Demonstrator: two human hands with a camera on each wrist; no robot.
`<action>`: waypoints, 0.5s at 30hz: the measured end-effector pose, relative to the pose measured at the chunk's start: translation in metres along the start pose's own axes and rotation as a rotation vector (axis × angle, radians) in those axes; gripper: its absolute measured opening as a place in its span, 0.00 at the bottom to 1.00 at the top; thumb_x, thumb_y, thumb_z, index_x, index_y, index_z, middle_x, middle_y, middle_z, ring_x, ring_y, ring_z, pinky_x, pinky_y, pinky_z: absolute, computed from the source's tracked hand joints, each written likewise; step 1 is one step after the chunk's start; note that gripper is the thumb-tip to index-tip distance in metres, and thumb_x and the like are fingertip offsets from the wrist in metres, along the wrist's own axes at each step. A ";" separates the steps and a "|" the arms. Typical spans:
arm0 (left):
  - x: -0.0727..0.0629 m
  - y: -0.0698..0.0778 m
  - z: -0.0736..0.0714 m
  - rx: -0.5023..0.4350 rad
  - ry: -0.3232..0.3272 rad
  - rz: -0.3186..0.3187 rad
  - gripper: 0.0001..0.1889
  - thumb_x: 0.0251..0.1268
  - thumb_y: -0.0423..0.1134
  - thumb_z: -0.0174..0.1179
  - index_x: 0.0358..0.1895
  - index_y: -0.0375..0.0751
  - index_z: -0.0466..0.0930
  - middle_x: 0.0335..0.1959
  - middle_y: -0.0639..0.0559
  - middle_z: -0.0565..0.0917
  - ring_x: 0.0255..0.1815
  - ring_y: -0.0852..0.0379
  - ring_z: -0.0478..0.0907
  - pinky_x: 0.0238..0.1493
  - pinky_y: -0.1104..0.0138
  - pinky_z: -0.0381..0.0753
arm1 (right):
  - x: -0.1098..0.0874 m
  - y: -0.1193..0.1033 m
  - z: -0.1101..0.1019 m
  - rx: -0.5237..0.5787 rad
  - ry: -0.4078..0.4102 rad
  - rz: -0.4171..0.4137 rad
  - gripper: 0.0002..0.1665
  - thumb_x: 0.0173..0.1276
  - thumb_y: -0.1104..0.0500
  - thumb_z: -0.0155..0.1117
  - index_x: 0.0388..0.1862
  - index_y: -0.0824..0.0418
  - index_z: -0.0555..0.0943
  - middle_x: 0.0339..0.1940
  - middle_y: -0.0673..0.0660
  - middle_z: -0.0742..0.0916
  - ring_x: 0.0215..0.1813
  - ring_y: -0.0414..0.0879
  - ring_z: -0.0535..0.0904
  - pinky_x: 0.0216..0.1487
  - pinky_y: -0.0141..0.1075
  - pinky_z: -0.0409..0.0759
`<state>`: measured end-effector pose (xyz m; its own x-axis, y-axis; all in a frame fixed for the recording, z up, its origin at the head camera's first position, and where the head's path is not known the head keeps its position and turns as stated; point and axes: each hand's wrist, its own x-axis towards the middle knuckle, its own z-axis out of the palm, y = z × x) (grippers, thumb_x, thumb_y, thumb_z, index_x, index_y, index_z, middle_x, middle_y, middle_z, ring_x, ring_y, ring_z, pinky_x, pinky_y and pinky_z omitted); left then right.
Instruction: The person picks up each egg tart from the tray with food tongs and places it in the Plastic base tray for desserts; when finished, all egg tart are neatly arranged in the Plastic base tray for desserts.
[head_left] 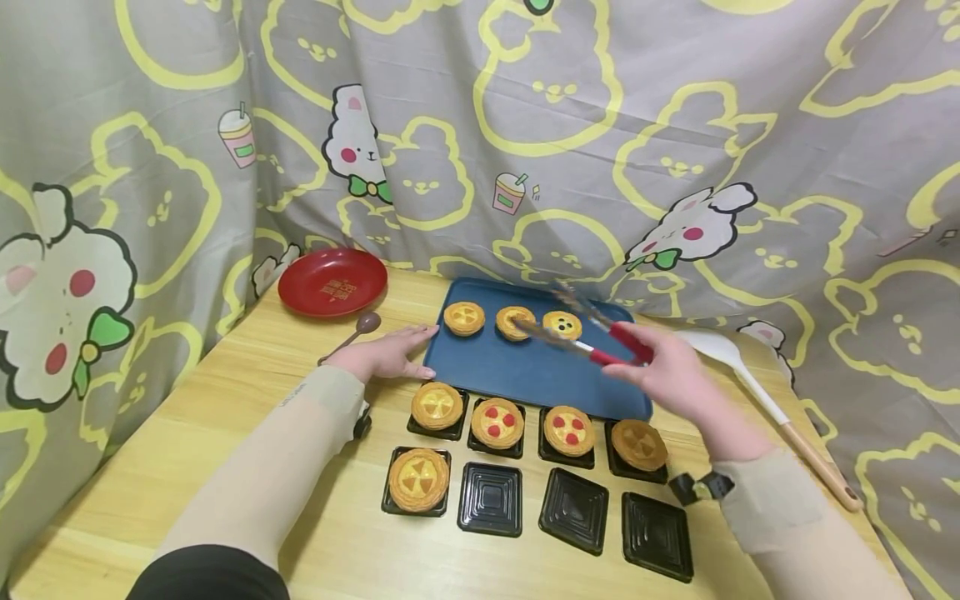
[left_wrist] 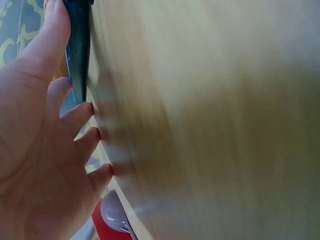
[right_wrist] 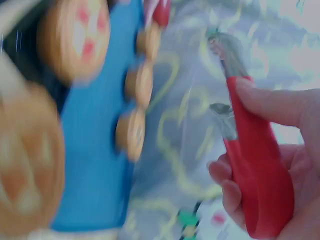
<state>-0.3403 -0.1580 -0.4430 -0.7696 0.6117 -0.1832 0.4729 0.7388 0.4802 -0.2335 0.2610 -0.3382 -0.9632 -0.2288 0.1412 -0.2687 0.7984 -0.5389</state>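
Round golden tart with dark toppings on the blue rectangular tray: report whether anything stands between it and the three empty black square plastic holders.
A row of four golden tarts in matching holders stands in the direct way, along the tray's near edge. The red-handled metal tongs hang close to that tart.

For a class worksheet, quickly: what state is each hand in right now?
Left hand: open, at the edge of the blue tray.
Right hand: holding the red-handled tongs.

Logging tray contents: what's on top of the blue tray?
Left tart, middle tart, dark-dotted right tart, in a row. Tongs hide part of the middle tart; the tray under all three is covered.
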 end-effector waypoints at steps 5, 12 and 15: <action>-0.002 0.002 -0.001 0.005 0.001 -0.001 0.50 0.66 0.56 0.63 0.80 0.39 0.43 0.78 0.34 0.47 0.78 0.37 0.43 0.74 0.47 0.44 | 0.018 0.040 -0.011 -0.099 -0.041 0.138 0.48 0.62 0.46 0.74 0.72 0.70 0.68 0.60 0.74 0.78 0.49 0.63 0.76 0.40 0.48 0.76; -0.004 0.007 -0.003 0.006 0.002 -0.004 0.49 0.66 0.55 0.63 0.80 0.38 0.43 0.78 0.33 0.47 0.78 0.36 0.43 0.74 0.46 0.44 | 0.024 0.070 0.007 -0.104 -0.081 0.168 0.45 0.61 0.49 0.75 0.69 0.74 0.69 0.56 0.75 0.80 0.54 0.67 0.77 0.49 0.56 0.77; -0.004 0.006 -0.003 0.009 0.000 -0.005 0.50 0.66 0.55 0.63 0.80 0.38 0.43 0.78 0.32 0.47 0.78 0.35 0.43 0.74 0.46 0.44 | 0.026 0.072 0.013 -0.130 -0.087 0.175 0.44 0.61 0.50 0.75 0.68 0.73 0.71 0.54 0.74 0.81 0.50 0.63 0.78 0.44 0.51 0.77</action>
<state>-0.3354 -0.1570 -0.4373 -0.7717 0.6082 -0.1859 0.4729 0.7442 0.4718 -0.2777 0.3055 -0.3839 -0.9922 -0.1233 -0.0205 -0.1021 0.8939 -0.4366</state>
